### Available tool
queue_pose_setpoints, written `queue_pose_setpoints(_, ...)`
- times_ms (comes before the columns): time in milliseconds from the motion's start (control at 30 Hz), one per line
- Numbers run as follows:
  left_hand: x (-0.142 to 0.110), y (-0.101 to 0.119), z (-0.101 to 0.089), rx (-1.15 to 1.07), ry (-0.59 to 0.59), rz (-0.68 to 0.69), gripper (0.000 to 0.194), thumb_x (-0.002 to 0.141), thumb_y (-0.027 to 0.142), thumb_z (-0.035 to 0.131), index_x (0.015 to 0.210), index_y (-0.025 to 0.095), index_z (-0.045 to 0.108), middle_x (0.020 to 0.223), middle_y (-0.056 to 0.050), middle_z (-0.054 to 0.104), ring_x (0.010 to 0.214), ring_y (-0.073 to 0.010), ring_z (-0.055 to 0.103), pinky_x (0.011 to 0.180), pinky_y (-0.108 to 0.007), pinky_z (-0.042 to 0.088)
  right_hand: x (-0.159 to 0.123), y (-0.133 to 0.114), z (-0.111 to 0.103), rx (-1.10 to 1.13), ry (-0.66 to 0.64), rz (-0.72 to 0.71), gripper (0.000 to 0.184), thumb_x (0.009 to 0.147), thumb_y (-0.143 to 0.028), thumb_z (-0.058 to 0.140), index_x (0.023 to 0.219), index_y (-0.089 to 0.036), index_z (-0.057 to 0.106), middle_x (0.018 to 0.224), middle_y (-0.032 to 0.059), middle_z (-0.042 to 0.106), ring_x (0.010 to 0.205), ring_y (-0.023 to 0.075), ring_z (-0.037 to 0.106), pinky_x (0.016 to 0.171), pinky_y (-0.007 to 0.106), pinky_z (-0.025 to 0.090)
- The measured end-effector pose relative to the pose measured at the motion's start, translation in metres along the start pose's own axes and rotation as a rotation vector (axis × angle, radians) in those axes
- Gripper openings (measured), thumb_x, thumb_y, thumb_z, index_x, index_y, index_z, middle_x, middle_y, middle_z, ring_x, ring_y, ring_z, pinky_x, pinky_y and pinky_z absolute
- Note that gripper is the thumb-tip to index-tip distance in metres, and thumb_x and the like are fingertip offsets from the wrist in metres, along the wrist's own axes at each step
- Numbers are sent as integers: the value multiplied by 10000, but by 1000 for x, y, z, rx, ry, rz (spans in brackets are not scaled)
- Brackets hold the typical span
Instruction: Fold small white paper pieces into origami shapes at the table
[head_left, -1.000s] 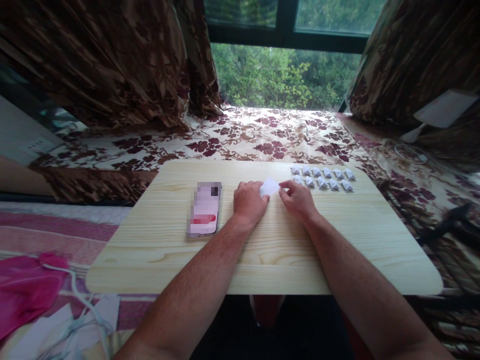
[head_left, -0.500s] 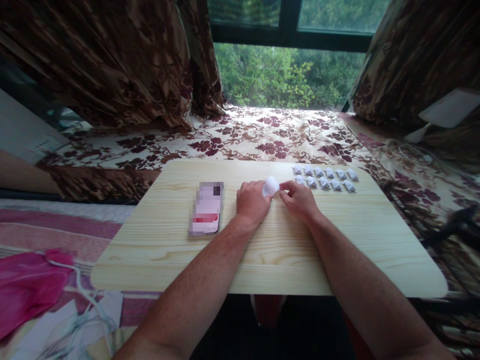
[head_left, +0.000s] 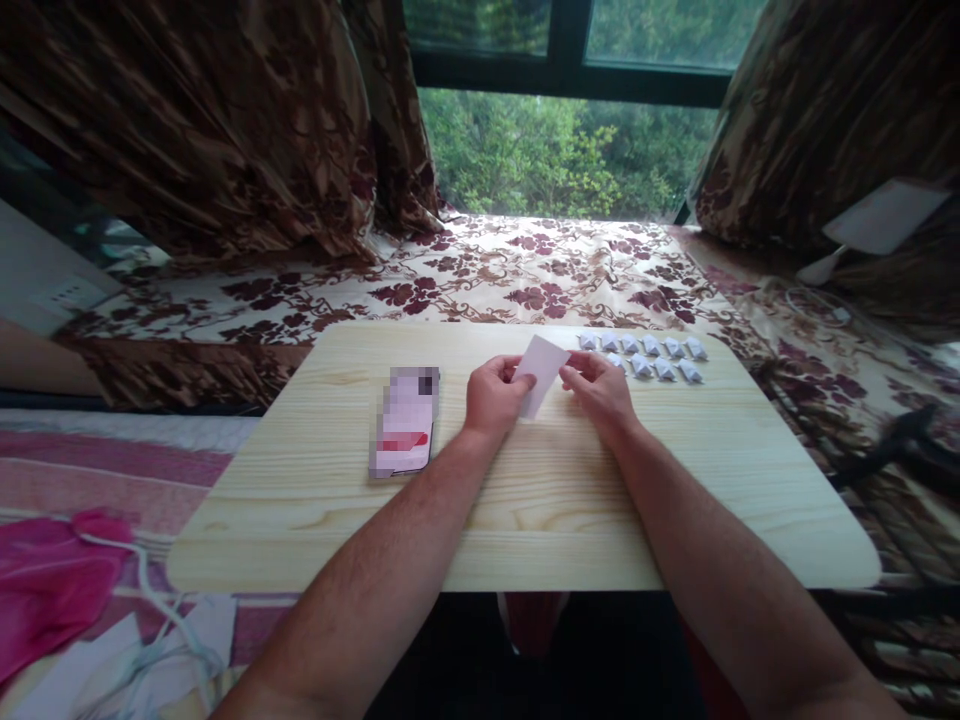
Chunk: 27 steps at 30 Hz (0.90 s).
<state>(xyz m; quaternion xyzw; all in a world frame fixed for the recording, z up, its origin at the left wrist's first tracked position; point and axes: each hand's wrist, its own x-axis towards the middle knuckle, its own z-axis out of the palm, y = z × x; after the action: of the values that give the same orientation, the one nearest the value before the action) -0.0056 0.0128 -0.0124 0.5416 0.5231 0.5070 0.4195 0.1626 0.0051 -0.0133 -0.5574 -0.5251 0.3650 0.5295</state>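
A small white paper sheet (head_left: 541,372) stands tilted just above the light wooden table (head_left: 525,500), held between both hands. My left hand (head_left: 491,398) pinches its left edge. My right hand (head_left: 598,392) pinches its right edge. Several small folded white paper pieces (head_left: 651,357) lie in two rows on the table just right of my right hand. A phone (head_left: 405,420) lies flat to the left of my left hand.
A floral cloth (head_left: 487,275) covers the ledge behind the table, with brown patterned curtains (head_left: 225,120) at both sides of the window. Pink fabric (head_left: 45,580) and a white cable (head_left: 161,625) lie at lower left. A white pad (head_left: 885,215) leans at right.
The paper was curled low against the table between my fingers; now it is lifted and opened out into a flat sheet. Both hands rose slightly.
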Motion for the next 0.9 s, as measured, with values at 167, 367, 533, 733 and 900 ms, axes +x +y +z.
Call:
queue_pose_setpoints(167,-2,3,2,-255,-6,-93,323,645,316,794,912,140,747,828,-65,758,704,-174,670,665,-275,511,-3,-6,-1,155,-59,19,375,744,-465,737,934,-142,728,658,20,681,529,116,571,453,221,411)
queue_pose_setpoints(367,-8,8,3,-281,-111,-137,332,662,382,803,867,123,770,793,-63,751,642,-164,632,605,-263,468,-9,-13,-2,181,-30,-38,244,772,-380,714,683,-154,690,604,23,668,476,88,498,459,226,381)
queue_pose_setpoints(533,-11,9,4,-356,-168,-158,348,684,419,802,866,124,776,767,-56,739,620,-151,610,594,-261,456,-11,-20,-3,208,9,-25,204,756,-340,721,662,-165,677,591,17,664,465,86,479,452,233,363)
queue_pose_setpoints(733,-7,9,5,-590,-104,-243,377,636,398,844,875,117,764,799,-76,739,676,-170,651,669,-296,506,-12,-18,-2,193,-48,-55,255,784,-401,709,693,-164,681,585,7,640,465,84,470,454,237,355)
queue_pose_setpoints(900,-3,10,4,-662,-26,-277,368,620,382,854,863,130,739,843,-74,742,708,-169,662,624,-272,497,-12,-13,1,118,-119,-39,258,723,-405,767,722,-165,673,575,-18,608,474,83,466,451,230,346)
